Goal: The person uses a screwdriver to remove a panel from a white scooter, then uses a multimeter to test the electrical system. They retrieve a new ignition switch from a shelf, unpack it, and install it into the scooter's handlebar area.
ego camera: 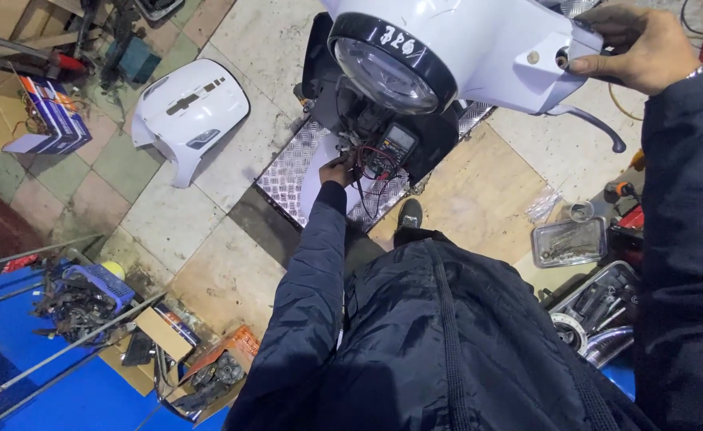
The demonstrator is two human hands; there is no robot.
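Note:
A white scooter's handlebar cover with its round headlight fills the top centre. My right hand grips the right handlebar end at the top right. Below the headlight, my left hand reaches into the open front of the scooter and touches a bundle of red and black wires. A dark handheld meter rests just right of that hand among the wires. Whether the left hand pinches a wire is hidden. Both arms wear a dark jacket.
A detached white body panel lies on the tiled floor at left. The scooter stands on a metal chequered plate. Metal trays of tools sit at right. Boxes and parts clutter lie at lower left.

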